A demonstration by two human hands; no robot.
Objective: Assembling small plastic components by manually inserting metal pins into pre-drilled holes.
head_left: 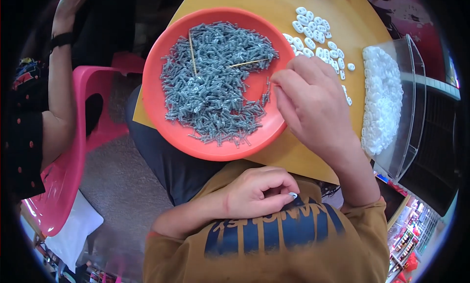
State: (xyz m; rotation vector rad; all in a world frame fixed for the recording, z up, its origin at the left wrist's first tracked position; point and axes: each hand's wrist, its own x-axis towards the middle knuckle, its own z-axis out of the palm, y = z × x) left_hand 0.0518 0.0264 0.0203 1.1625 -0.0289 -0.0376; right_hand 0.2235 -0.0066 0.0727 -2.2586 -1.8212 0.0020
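Springs (pixel 210 87): small, grey, coiled, in a dense heap. Location: inside a shallow orange-red bowl (pixel 220 155), with a bare patch of floor at the right and a few loose springs along that patch, just beside the right hand (pixel 316 99).

Sticks (pixel 193 53): two, thin, pale wood. Laid on the heap, one running lengthwise at upper left, the other nearly level at upper right.

Right hand: back upward, at the bowl's right rim. Forearm slanting up and left from the lower right. Fingers curled under, thumb and forefinger drawn close together, tips aimed left toward the loose springs. Contents of the pinch: impossible to tell.

Left hand (pixel 257 192): below the bowl, in front of a brown shirt (pixel 181 256) with dark blue print. Forearm angled from the lower left across the body. Fingers bent inward, thumb stretched to the right. Gripping a small pale piece (pixel 293 195) at the tips of thumb and finger.

Table (pixel 338 4): yellow, under the bowl. Bowl overhanging the near left edge, above dark trousers (pixel 159 151).

White ovals (pixel 302 20): many, holed, scattered on the table beyond the right hand, some partly hidden behind it.

Tray (pixel 418 77): clear, at far right, with a mass of white pieces (pixel 382 99).

Left side: pink chair (pixel 61 204), grey floor (pixel 122 180), a co-worker's bent arm (pixel 61 87) with black wristband (pixel 62 40).
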